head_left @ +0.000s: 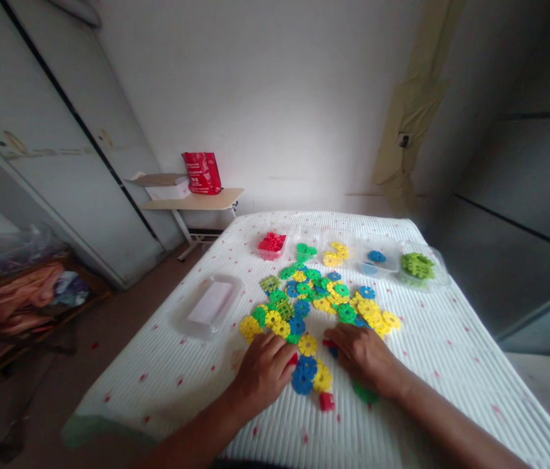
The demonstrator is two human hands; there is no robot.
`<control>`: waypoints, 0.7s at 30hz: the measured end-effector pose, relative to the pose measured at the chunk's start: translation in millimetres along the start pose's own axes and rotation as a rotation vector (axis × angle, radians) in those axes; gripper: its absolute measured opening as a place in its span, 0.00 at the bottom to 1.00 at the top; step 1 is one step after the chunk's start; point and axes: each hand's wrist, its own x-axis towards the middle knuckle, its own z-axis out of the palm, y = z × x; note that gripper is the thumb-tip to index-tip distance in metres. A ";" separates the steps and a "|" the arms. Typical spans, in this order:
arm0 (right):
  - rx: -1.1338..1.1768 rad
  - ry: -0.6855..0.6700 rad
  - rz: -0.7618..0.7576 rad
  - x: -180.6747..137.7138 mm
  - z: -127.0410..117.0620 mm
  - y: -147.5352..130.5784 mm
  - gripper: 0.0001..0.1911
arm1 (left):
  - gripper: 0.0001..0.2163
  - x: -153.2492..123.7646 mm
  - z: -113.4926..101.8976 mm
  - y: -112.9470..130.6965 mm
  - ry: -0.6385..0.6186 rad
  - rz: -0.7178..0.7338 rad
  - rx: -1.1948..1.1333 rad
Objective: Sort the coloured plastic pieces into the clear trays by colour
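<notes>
My left hand (265,368) rests low over the near side of the pile, fingers curled, with a red plastic piece (293,359) showing at its fingertips. Opposite it, my right hand (365,355) has its fingers bent down around another red piece, mostly hidden under them. Between the hands lie blue notched discs (304,376), yellow discs (322,376) and a loose red block (326,401). A green disc (365,392) is partly covered by my right wrist. Beyond my fingers spreads a mixed heap of yellow, green and blue discs (302,307), with light-green lattice pieces (284,309) among them.
Along the far side stand clear tubs: one with red pieces (272,242), then green discs (306,251), yellow discs (336,253), blue discs (377,256) and light-green pieces (417,266). A clear plastic lid (211,306) lies left on the quilted white cover (157,365).
</notes>
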 end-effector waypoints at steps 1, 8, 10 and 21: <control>0.057 0.000 -0.011 -0.6 -5.2 -2.2 0.13 | 0.08 0.4 1.5 -0.3 0.014 -0.008 -0.013; 0.302 -0.184 -0.315 -10.2 -22.5 -33.9 0.13 | 0.11 -5.4 8.7 -6.0 0.123 -0.058 -0.110; 0.221 -0.195 -0.346 -13.0 -12.2 -37.3 0.10 | 0.11 -5.9 9.0 -6.3 0.142 -0.082 -0.140; 0.285 -0.166 -0.235 -2.6 -4.8 -26.8 0.09 | 0.11 3.8 3.7 -12.7 0.203 -0.241 -0.407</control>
